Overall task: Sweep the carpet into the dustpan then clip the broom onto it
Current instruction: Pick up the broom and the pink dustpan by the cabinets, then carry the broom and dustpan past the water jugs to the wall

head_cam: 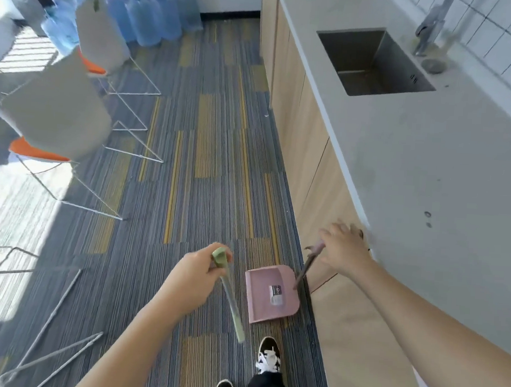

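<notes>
The striped carpet (209, 148) runs between the worktop (429, 162) and the chairs (58, 115). The pink dustpan (270, 293) stands on it beside the cabinet. The left hand (192, 276) has its grip closed around the green broom (227, 293) handle. The right hand (343, 249) hovers with its grip spread open, beside the dustpan's handle (310, 262).

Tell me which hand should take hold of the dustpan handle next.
Right. The right hand is open and right beside the dustpan handle, while the left hand already grips the broom.
</notes>
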{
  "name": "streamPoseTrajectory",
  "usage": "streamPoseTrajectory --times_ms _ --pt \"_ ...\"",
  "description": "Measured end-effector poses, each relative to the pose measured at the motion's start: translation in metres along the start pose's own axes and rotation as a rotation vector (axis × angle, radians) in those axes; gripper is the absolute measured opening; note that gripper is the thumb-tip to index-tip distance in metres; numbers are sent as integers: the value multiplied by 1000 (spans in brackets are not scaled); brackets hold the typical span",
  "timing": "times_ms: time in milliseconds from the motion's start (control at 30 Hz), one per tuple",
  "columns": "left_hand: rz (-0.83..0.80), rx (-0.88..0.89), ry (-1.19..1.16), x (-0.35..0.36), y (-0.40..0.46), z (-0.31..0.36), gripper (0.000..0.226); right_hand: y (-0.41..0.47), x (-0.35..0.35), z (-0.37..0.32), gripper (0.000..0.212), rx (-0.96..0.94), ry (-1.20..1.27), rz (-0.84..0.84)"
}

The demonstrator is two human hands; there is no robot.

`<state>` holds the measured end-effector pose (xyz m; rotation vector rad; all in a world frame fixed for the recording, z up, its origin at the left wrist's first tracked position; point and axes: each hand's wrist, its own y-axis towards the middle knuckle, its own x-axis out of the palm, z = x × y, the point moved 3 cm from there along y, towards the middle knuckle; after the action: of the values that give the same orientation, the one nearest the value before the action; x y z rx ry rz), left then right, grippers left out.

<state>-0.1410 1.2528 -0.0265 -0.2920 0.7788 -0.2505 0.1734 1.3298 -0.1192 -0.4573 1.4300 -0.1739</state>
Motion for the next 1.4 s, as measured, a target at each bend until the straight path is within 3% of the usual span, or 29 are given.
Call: streamPoseTrajectory --times_ms 200,300,467,500,567,700,767,967,1100,1400 --pt "64 -18 57 -22 30 22 27 48 1 5 37 40 -57 -462" --pt "106 -15 71 -39 44 31 24 56 1 8 11 -10 -3 -436" --pt "164 -9 50 -70 73 30 22 74 -6 -3 12 -88 113 -440" --pt "181 -11 43 -77 80 26 22 84 -15 -9 32 -97 134 -407" --pt "228 -21 20 -89 94 19 21 100 -41 -19 49 -25 165 -317" --pt "345 -58 -25 -125 130 0 14 125 -76 -32 19 182 393 -209" --pt "396 -51 -41 -146 152 -10 8 136 -77 -38 25 256 495 -138" --pt "470 -71 -186 -219 225 -44 19 171 -112 -82 20 426 916 -372" --pt "525 -77 -268 -265 278 -56 24 221 -141 -104 35 556 1258 -259" --pt "612 -41 -256 -348 410 -61 20 367 -197 -132 36 552 1515 -234"
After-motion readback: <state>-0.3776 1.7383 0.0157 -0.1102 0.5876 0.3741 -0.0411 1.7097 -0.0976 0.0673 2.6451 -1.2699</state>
